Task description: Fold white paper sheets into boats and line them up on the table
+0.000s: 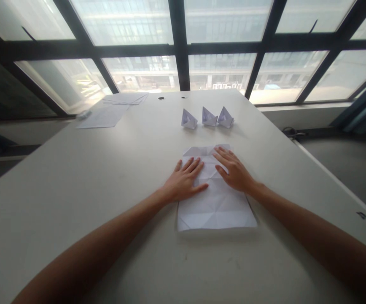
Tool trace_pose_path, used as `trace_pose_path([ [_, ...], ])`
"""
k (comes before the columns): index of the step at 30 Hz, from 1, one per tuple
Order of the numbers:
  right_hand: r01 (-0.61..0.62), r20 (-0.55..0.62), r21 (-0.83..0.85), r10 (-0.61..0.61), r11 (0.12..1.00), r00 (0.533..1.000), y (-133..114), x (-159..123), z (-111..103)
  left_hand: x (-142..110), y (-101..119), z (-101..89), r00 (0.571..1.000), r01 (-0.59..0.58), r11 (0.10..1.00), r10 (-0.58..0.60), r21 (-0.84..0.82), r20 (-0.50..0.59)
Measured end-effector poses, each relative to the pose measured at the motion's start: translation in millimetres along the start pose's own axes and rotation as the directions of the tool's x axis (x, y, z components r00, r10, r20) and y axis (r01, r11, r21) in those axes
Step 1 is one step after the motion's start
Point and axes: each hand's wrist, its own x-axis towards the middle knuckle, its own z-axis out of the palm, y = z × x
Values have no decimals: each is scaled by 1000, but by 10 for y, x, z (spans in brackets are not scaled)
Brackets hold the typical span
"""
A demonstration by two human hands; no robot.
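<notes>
A creased sheet of white paper [216, 209] lies flat on the table in front of me, with fold lines crossing it and a folded strip along its far edge. My left hand [186, 180] rests on its left side, fingers spread and palm down. On the right side lies my right hand [233, 171], its fingers stretched toward the far edge and the thumb apart. Neither hand grips anything. Parts of the paper under both hands are hidden.
Three folded paper shapes [208, 117] with pointed tips stand beyond the sheet. Loose paper sheets [102, 116] lie at the far left of the white table [75, 181]. Dark-framed windows [179, 50] rise behind it. Cables [292, 133] sit past the right edge.
</notes>
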Motion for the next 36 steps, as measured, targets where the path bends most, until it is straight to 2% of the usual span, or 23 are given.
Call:
trace_pose_path([
  [3,81,167,46,-88,996,982,-138,-28,43,-7,10,-11,1000,-1,1000,1,-2,-1],
  [5,73,246,31,-79,997,966,-171,-35,80,-11,14,-16,1000,0,1000,0,0,3],
  [8,42,285,-13,-36,999,958,-159,-33,114,-16,17,-24,1000,1,1000,-1,6,2],
  [15,-56,268,-111,84,992,960,-62,-25,132,-13,20,-38,1000,2,1000,-2,0,11],
  [21,-186,230,-202,231,962,945,118,-1,91,1,-14,14,1000,-2,1000,2,6,2],
  [25,-297,175,-227,339,927,924,248,5,68,8,-30,32,1000,1,1000,-1,-2,10],
  [29,-345,95,-193,368,918,925,309,10,72,14,-30,32,1000,-1,1000,1,-7,11],
  [32,-290,3,-128,293,948,956,283,16,36,16,-22,27,1000,0,1000,0,-8,13],
  [34,-133,4,-63,133,989,991,236,13,-8,14,-20,20,1000,3,1000,-3,-8,15],
  [36,48,74,5,-48,999,996,180,-2,-46,8,-25,6,1000,13,1000,-13,-7,9],
])
